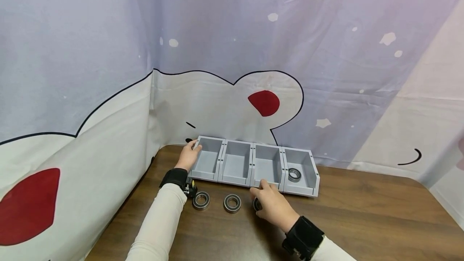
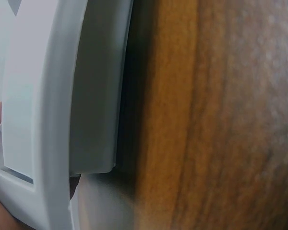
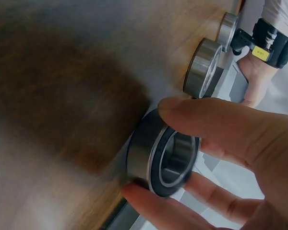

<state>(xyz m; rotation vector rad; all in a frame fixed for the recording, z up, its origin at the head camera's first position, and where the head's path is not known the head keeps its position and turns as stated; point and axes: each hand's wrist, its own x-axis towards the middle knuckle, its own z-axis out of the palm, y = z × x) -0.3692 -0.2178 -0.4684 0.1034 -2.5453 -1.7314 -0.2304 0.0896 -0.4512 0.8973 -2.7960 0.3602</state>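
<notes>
A row of joined light-grey bins stands along the back of the table. My left hand grips the side wall of the leftmost bin, thumb over the rim; the left wrist view shows that bin's grey edge up close. In front of the third bin, my right hand pinches a metal ball bearing between thumb and fingers, with its bore facing the palm side. The head view shows it partly hidden by the fingers. Another bearing is inside the rightmost bin.
Two more bearings lie flat before the bins, one left near my left wrist and one in the middle. A printed cloth hangs behind and left of the wooden table.
</notes>
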